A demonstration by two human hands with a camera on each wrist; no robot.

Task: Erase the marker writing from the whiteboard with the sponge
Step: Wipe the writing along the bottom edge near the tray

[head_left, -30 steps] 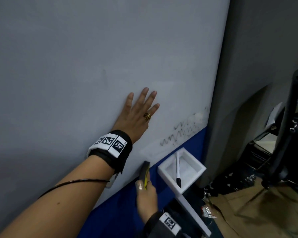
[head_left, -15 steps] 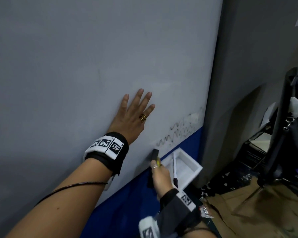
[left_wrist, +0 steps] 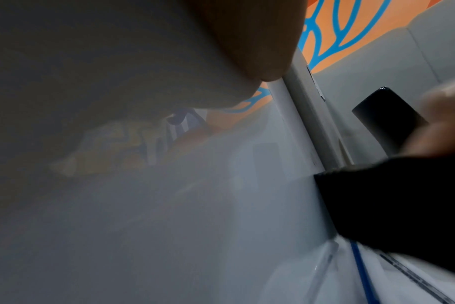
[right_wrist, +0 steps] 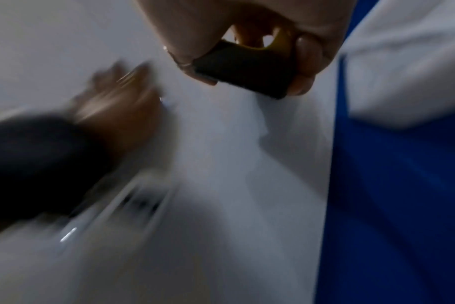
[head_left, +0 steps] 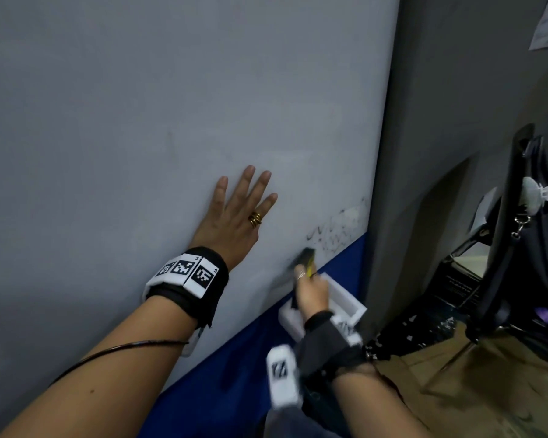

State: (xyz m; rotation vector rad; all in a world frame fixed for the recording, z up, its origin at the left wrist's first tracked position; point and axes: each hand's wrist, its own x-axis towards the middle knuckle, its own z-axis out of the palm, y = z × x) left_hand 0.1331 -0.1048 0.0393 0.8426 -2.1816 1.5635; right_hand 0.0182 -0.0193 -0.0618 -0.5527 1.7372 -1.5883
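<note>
The whiteboard fills most of the head view, with black scribbled marker writing near its lower right corner. My left hand lies flat on the board with straight fingers, left of the writing. My right hand grips a black sponge with a yellow back, its dark face against the board just below and left of the scribble. In the right wrist view the sponge is pinched between thumb and fingers. The left wrist view shows the sponge at right, blurred.
A blue band runs under the board. A white tray is fixed to it below my right hand. A grey panel borders the board on the right. A black stand and brown floor covering lie further right.
My right hand has risen with the sponge from the blue band onto the board, reaching the left end of the scribble, part of which is gone. The left hand has stayed flat.
</note>
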